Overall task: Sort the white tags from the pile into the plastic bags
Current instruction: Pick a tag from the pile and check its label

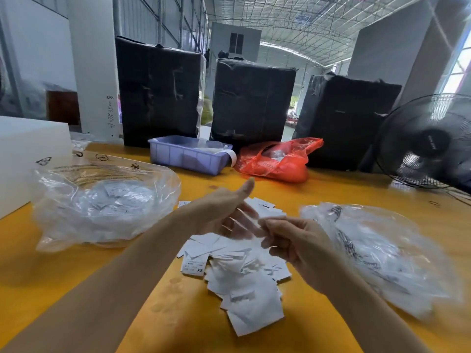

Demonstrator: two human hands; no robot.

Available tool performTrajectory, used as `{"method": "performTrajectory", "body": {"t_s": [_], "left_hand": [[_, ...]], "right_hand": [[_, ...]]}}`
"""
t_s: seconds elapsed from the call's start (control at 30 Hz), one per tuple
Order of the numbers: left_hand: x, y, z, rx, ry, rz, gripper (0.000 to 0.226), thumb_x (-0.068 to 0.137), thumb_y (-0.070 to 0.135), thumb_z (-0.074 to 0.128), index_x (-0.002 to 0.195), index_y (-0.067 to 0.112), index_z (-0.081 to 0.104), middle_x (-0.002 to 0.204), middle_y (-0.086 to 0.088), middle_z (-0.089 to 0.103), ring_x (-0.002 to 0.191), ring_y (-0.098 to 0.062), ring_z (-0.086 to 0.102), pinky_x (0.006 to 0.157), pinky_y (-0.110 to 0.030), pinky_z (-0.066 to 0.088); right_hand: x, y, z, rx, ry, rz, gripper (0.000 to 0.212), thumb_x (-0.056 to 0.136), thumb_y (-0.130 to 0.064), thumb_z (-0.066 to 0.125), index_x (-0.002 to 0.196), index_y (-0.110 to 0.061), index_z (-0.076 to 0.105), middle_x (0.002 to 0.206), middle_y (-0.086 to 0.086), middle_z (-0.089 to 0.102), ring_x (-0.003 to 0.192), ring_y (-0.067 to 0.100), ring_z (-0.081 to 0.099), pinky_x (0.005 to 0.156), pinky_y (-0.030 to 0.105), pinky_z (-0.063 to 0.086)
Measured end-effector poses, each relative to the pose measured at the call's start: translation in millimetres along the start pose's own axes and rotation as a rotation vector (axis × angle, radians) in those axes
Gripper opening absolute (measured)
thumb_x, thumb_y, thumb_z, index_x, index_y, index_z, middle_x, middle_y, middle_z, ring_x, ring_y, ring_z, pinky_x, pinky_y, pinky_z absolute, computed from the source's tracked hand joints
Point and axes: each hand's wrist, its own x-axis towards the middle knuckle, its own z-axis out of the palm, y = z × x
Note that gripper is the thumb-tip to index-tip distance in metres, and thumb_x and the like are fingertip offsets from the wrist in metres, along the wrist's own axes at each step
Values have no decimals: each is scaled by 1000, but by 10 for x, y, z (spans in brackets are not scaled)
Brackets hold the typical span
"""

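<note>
Above the tag pile, both hands' grips blurred, contents indiscernible.

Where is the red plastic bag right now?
In the head view, the red plastic bag lies at the table's far edge, right of centre, beside the blue tray and before the black-wrapped bales.

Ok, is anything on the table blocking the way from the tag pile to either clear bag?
Nothing visible does. The tag pile lies on bare yellow table between the left bag and the right bag. Only the hands, left and right, are above the pile. The blue tray and red bag sit farther back.
</note>
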Motion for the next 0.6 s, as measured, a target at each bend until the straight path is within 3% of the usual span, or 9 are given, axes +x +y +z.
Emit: {"method": "performTrajectory", "body": {"t_s": [0.07, 0.17, 0.27, 0.3, 0.37, 0.5, 0.6], "left_hand": [[-19, 4, 15, -64, -140, -56, 77, 62, 73, 51, 90, 3, 67, 82, -14, 73, 66, -20, 70, 58, -26, 56], [-14, -35, 62, -7, -101, 37, 38, 69, 37, 74, 86, 4, 70, 75, -8, 73, 61, -12, 67, 55, -20, 53], [4, -62, 101, -16, 36, 87, 9, 78, 13, 73, 77, 5, 71, 65, -4, 71, 53, -6, 64, 50, -15, 49], [11, -65, 108, -20, 62, 93, 9, 78, 13, 74, 75, 5, 71, 64, -4, 71, 51, -6, 63, 48, -15, 48], [25, -70, 104, -13, 98, 104, 10, 76, 14, 76, 71, 7, 71, 64, -4, 71, 51, -6, 62, 48, -14, 48], [19, -70, 86, 16, 117, 118, 15, 63, 23, 82, 64, 12, 72, 69, -6, 72, 53, -8, 62, 51, -18, 49], [23, -65, 92, 69, 136, 120, 19, 60, 26, 84, 64, 11, 72, 69, -6, 73, 54, -7, 63, 54, -20, 49]], "right_hand": [[49, 19, -106, 36, 117, 53, 13, 86, -7, 60, 81, -6, 73, 78, 11, 72, 57, 12, 64, 51, 19, 50], [98, 65, -179, 94, 185, 94, 16, 91, -11, 57, 84, -3, 70, 80, 14, 73, 56, 14, 65, 50, 20, 51], [106, 66, -207, 79, 162, 157, 45, 83, -49, 58, 94, -7, 69, 89, 10, 74, 67, 15, 70, 53, 23, 52], [99, 58, -209, 25, 139, 168, 57, 72, -60, 61, 98, -9, 69, 92, 6, 74, 72, 15, 71, 57, 24, 51], [90, 51, -216, -75, 88, 153, 65, 56, -63, 68, 99, -14, 70, 96, 2, 74, 80, 14, 71, 64, 25, 48], [87, 63, -212, -55, 100, 97, 41, 59, -51, 71, 84, -18, 76, 91, 1, 74, 79, 14, 69, 70, 27, 47], [95, 61, -241, -73, 108, 88, 61, 59, -69, 57, 100, -24, 70, 101, -5, 73, 90, 12, 70, 78, 31, 49]]}}
